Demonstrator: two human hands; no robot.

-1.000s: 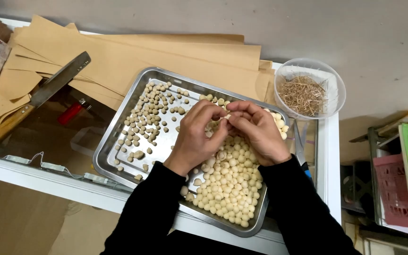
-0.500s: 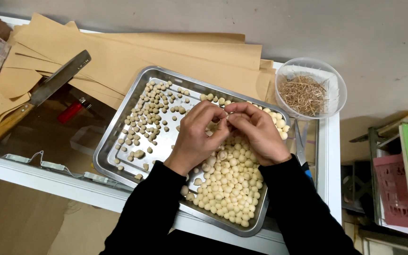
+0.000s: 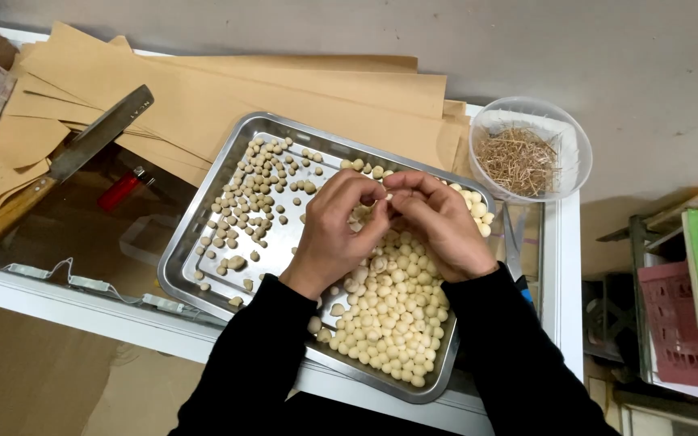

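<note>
Low in the frame, a heap of pale round seeds (image 3: 389, 315) in a steel tray (image 3: 203, 234) on the counter (image 3: 563, 266). At centre, left hand (image 3: 337, 234) and right hand (image 3: 438, 222) meeting, fingers (image 3: 377, 211) pinched together on one small seed (image 3: 388, 196). Farther up, browner seeds (image 3: 252, 194); upper right, a plastic bowl (image 3: 575, 149) of thin dry stems; upper left, a cleaver (image 3: 82, 149) on brown paper (image 3: 284, 89).

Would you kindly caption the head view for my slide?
Both hands pinch one pale seed over a steel tray of seeds, beside a clear bowl of thin brown stems.
</note>
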